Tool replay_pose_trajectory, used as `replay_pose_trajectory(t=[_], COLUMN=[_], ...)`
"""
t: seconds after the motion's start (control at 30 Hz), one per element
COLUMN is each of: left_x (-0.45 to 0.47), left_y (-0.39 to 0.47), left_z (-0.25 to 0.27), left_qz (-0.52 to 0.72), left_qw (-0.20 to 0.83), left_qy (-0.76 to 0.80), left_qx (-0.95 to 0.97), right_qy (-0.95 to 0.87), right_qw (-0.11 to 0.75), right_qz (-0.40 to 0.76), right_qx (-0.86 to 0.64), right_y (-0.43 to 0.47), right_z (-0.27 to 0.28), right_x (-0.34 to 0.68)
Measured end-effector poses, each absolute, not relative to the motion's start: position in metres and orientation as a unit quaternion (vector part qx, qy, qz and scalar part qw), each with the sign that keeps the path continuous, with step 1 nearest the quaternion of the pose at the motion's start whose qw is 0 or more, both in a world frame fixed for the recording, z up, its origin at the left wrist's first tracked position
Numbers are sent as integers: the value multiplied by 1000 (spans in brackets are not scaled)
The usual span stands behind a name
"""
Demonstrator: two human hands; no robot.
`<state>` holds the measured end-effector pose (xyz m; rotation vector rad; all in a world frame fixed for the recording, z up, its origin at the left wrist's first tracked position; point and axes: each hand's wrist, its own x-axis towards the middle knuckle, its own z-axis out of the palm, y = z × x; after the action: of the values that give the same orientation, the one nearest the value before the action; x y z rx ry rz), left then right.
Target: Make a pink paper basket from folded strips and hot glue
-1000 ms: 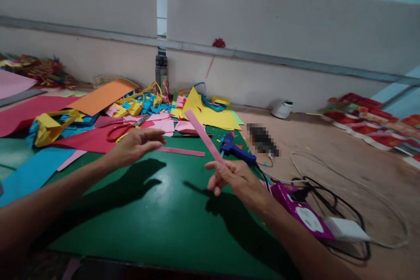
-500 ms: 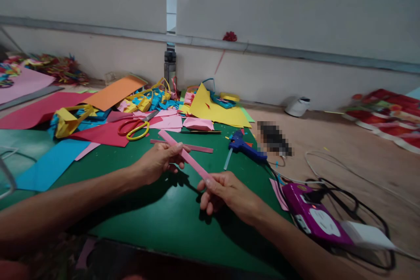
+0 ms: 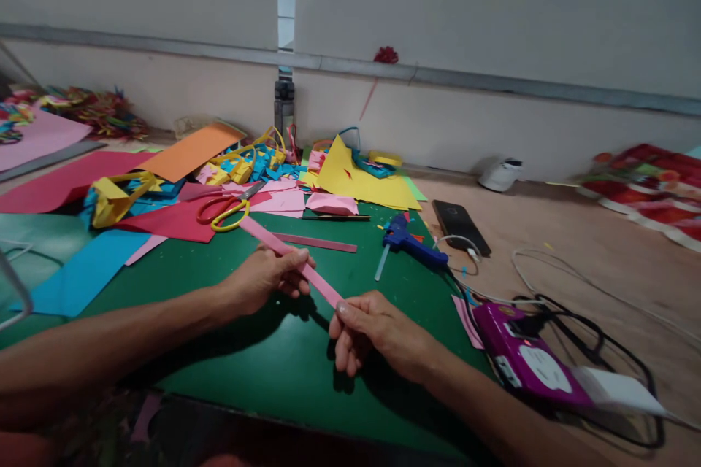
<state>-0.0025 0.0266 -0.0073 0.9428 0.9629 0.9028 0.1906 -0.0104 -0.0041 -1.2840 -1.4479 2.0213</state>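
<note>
A flat pink paper strip [image 3: 322, 286] slants across the middle of the view above the green table [image 3: 263, 365]. My left hand [image 3: 274, 271] pinches it partway along, thumb on top, and its far end sticks out past that hand. My right hand [image 3: 364, 328] grips the near end between thumb and fingers. Behind the strip, a second, darker pink strip [image 3: 323, 242] lies on the table. Beyond my left hand rest scissors [image 3: 230, 213] with one red and one yellow handle. A blue glue gun [image 3: 408, 241] lies to the right with a glue stick beside its nozzle.
Yellow paper [image 3: 366, 182], red paper [image 3: 169, 222], blue paper [image 3: 87, 273] and orange paper [image 3: 194, 151] lie along the back and left. On the right are a black phone [image 3: 460, 225], a purple power strip [image 3: 526, 354] and looping cables. A pale wall stands behind.
The held pink strip has shifted slightly left and down, with more of its far end showing beyond my left hand. Both hands keep their grip on it.
</note>
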Motion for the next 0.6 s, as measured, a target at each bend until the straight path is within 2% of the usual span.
replay_pose_trajectory(t=[0.2,0.4,0.47,0.5,0.57,0.6], left_x=[-14,-52,-65,-69,-73,-72], left_y=[34,57,64,66,65,61], left_z=[-7,3,11,16,22,23], left_qz=[422,498,534,557,574,567], left_qw=[653,530,462,397,193,151], left_qy=[456,518,535,545,552,544], left_qx=[432,450,464,485,573,600], right_qy=[-506,-519,-543,-557,-581,-589], right_qw=[195,190,171,157,129,117], right_qz=[690,671,654,644,628,622], right_qx=[-480,-494,-498,-500,-502,-502], right_y=[-10,-9,-8,-8,-7,-7], right_z=[-3,-1,-1,0,0,0], right_x=[194,201,202,202,202,201])
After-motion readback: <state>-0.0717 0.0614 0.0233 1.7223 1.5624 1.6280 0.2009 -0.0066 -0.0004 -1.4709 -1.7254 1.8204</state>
